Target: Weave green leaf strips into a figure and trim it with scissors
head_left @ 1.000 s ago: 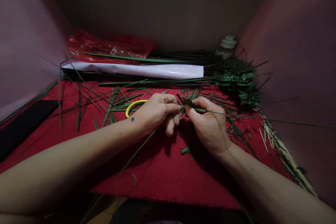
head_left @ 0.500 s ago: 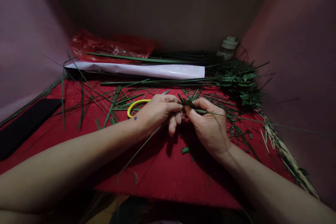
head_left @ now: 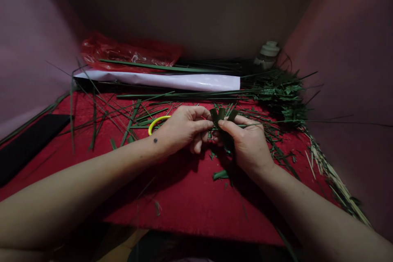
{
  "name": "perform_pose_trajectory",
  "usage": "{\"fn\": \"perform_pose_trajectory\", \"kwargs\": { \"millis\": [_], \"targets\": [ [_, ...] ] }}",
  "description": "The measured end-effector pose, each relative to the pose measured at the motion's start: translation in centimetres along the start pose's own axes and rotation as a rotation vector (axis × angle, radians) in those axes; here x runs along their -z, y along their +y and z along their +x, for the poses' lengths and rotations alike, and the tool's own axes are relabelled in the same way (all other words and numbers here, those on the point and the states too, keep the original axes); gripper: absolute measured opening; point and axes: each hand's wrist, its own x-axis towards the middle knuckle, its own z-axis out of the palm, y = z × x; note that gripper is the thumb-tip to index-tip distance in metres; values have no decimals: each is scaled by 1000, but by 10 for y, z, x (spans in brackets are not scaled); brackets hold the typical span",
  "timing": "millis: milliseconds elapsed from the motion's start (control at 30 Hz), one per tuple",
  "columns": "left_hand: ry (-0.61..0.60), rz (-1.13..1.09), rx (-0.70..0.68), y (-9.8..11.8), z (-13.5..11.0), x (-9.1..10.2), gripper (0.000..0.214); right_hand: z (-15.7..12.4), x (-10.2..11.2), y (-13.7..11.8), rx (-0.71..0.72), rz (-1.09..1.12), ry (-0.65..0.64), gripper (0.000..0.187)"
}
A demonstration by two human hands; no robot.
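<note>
two bare hands meet over a red felt-like cloth (head_left: pixel 190 200); left hand (head_left: pixel 181 129) pinches, thumb against forefinger, the near side of a small folded leaf piece (head_left: pixel 221 115); right hand (head_left: pixel 248 143) clamps the same piece from the other side, fingertips touching those of the left; leaf piece: flat dark green strips, glossy, folded into short upright tabs, held just above the cloth at its middle; one thin green strip (head_left: pixel 307 121) runs from the hands out to the right; yellow loop handle of scissors (head_left: pixel 156 123), smooth plastic, lies just behind the left wrist, blades hidden; cut green scrap (head_left: pixel 220 175) on the cloth below the hands; loose narrow leaf blades (head_left: pixel 132 116) scattered left and behind; white glossy roll (head_left: pixel 159 80) across the back, red crinkled plastic bag (head_left: pixel 129 51) behind it; pile of jagged green leaves (head_left: pixel 281 94) back right, pale capped bottle (head_left: pixel 267 54) beyond; pale dry splints (head_left: pixel 328 172) along the right edge; black flat strip (head_left: pixel 27 141) at left; no legible writing; bare cloth lies open toward the near edge.
</note>
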Motion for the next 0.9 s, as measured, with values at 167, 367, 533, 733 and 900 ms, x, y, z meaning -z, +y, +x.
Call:
{"fn": "perform_pose_trajectory", "kwargs": {
  "millis": [167, 367, 533, 733, 900],
  "targets": [
    [-4, -45, 11, -1, 0, 2, 3, 0, -2, -2, -55, 56, 1, 11],
    [10, -101, 16, -4, 0, 1, 2, -1, -5, -3, -118, 144, 3, 12],
    [21, -87, 8, -4, 0, 0, 2, 0, -6, -2, -147, 196, 24, 12],
    [37, -61, 18, -4, 0, -1, 2, 0, -5, 0, -155, 198, 12, 12],
    [27, -46, 25, -4, 0, -1, 1, 1, -5, 0, -184, 194, 8, 13]
  ]
}}
